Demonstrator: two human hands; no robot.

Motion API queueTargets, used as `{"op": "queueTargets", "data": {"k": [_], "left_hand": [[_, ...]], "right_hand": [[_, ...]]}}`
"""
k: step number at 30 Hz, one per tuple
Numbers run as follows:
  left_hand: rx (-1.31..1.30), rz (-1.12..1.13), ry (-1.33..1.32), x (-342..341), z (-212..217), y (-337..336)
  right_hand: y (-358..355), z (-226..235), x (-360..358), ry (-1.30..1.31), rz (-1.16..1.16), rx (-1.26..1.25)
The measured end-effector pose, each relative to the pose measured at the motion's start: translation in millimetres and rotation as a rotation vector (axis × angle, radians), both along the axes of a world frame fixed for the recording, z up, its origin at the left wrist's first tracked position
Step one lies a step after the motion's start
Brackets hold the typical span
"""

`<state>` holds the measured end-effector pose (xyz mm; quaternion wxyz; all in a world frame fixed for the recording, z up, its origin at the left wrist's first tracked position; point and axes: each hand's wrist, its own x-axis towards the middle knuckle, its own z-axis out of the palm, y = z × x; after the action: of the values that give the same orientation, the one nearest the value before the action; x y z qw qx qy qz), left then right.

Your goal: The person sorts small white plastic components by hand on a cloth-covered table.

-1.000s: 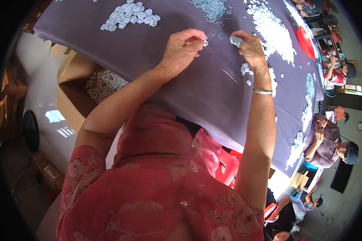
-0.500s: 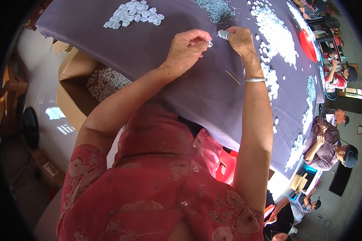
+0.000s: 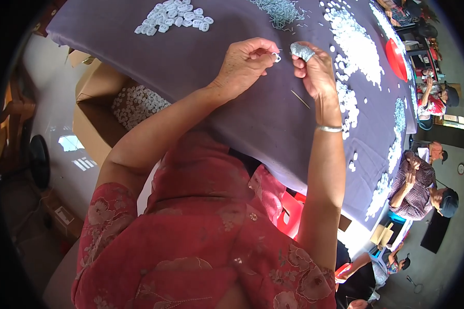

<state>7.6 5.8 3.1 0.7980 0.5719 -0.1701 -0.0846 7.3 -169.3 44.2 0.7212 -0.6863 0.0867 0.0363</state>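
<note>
Between its thumb and fingertips, my left hand (image 3: 247, 66) pinches a small white plastic piece (image 3: 277, 57) with a hole in it, just above the table. To the right, apart from that piece, is my right hand (image 3: 317, 69), its fingers curled inward. A silvery-grey wrapping (image 3: 302, 52) covers one of its digits. Whatever those fingers may hold is too small or hidden to name. A thin wooden stick (image 3: 300, 99) lies on the cloth below my right hand. Beyond my hands rests a heap of small grey-green pins (image 3: 281, 11).
White oval pieces (image 3: 175, 16) are heaped at the far left of the purple-grey tablecloth (image 3: 258, 129). More white pieces (image 3: 353, 46) spread along the right, near a red basin (image 3: 396, 59). A cardboard box (image 3: 95, 116) of white pieces stands beside the table. Several people sit farther right.
My right hand has moved right and turned, so its curled fingers now show. My left hand has shifted slightly right with the white plastic piece still pinched.
</note>
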Motion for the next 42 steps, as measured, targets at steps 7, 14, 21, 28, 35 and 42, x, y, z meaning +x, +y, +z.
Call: {"op": "queueTargets", "data": {"k": [7, 14, 21, 28, 35, 42], "left_hand": [[-0.069, -0.090, 0.017, -9, 6, -3], [-0.093, -0.081, 0.012, -11, 6, -4], [-0.125, -0.107, 0.007, -12, 8, -4], [-0.127, -0.104, 0.004, -12, 10, -3], [-0.121, -0.108, -0.012, -12, 8, -4], [-0.201, -0.112, 0.023, -14, 8, -6]], "right_hand": [[18, -6, -30, -0.139, 0.028, 0.328], [25, -19, -33, -0.209, -0.027, 0.415], [29, -21, -35, -0.250, -0.021, 0.446], [32, -20, -37, -0.261, -0.044, 0.478], [30, -24, -36, -0.289, -0.039, 0.468], [36, -23, -39, -0.335, -0.125, 0.381]]}}
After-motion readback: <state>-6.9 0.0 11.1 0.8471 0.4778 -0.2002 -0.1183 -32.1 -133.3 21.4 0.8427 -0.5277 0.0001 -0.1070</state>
